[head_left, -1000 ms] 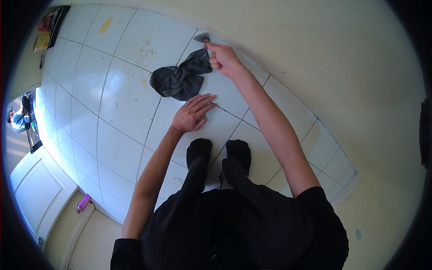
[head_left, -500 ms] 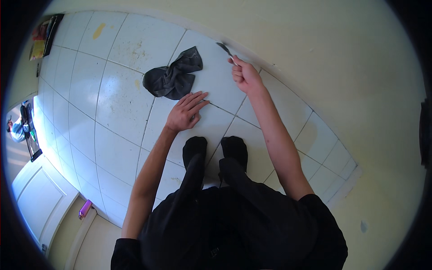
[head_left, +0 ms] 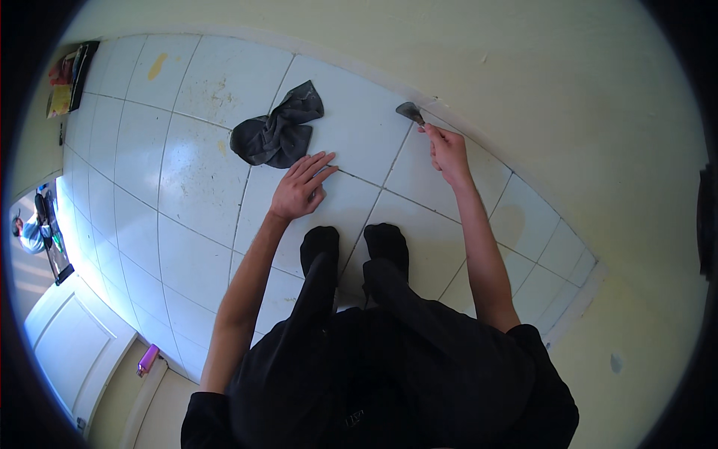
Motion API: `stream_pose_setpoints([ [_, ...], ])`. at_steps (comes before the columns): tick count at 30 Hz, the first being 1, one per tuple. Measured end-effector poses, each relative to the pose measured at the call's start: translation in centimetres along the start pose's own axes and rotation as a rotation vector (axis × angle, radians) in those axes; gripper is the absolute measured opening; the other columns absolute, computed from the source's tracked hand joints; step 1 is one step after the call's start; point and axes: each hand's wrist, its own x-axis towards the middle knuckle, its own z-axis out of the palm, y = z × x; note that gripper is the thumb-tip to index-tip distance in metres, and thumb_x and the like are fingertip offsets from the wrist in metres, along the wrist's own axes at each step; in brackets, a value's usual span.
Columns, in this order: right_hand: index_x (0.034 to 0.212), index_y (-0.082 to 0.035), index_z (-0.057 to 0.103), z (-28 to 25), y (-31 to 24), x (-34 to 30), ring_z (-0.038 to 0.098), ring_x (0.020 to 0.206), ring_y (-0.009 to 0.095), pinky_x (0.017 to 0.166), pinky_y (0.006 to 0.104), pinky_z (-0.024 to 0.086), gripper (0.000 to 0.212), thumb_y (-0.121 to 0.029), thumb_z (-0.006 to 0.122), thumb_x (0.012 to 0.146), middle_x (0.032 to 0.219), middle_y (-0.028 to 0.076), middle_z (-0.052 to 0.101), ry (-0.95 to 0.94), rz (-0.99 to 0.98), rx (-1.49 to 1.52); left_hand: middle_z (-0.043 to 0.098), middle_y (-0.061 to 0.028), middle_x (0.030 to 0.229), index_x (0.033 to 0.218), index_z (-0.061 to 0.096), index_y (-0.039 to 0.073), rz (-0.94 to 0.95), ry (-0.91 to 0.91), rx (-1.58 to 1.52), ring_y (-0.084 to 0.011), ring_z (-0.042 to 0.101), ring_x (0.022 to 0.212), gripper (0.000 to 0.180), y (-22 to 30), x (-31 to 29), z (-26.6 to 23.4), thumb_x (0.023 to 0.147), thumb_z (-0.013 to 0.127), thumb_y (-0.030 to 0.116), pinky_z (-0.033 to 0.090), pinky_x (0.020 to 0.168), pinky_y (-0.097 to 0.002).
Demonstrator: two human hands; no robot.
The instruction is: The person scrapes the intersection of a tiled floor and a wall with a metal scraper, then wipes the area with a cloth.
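Note:
My right hand (head_left: 449,153) is closed round the handle of a scraper (head_left: 410,112), whose dark flared blade points toward the foot of the wall. The blade is over the tile floor close to the wall's edge; whether it touches the tile I cannot tell. My left hand (head_left: 301,185) rests with fingers spread on the tiles, holding nothing. Just beyond its fingertips lies a crumpled dark grey cloth (head_left: 278,129).
White floor tiles (head_left: 198,198) carry brown specks and a yellowish stain (head_left: 157,66) at far left. A cream wall (head_left: 523,90) borders the floor ahead and right. At left are a white door (head_left: 78,340), a purple object (head_left: 148,359) and a person (head_left: 31,236) in the distance.
My right hand has moved right and slightly nearer along the wall with the scraper, whose blade now shows broader. My left hand stays by the cloth; the view has shifted a little.

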Motion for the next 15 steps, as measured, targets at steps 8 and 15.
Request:
stream_pose_setpoints([
  [8,0.103,-0.002,0.078,1.8,-0.8,1.1,0.03,0.04,0.004,0.038,0.0283,0.022,0.032,-0.032,0.066,0.104,0.053,-0.006,0.038,-0.046,-0.018,-0.146,0.054,-0.0062,0.154,0.136,0.065,0.012,-0.015,-0.006,-0.016,-0.0251,0.05,0.143,0.056,-0.4,-0.3,-0.1,0.081,0.06,0.003,0.038,0.121,-0.0448],
  [15,0.101,-0.002,0.077,4.8,0.2,3.2,0.031,0.041,0.003,0.038,0.0276,0.021,0.031,-0.031,0.066,0.103,0.053,-0.007,0.039,-0.131,-0.132,-0.104,0.056,-0.0083,0.152,0.133,0.066,0.011,0.0,0.005,-0.022,-0.0285,0.053,0.141,0.056,-0.6,-0.1,-0.1,0.078,0.061,0.003,0.041,0.119,-0.0463],
])
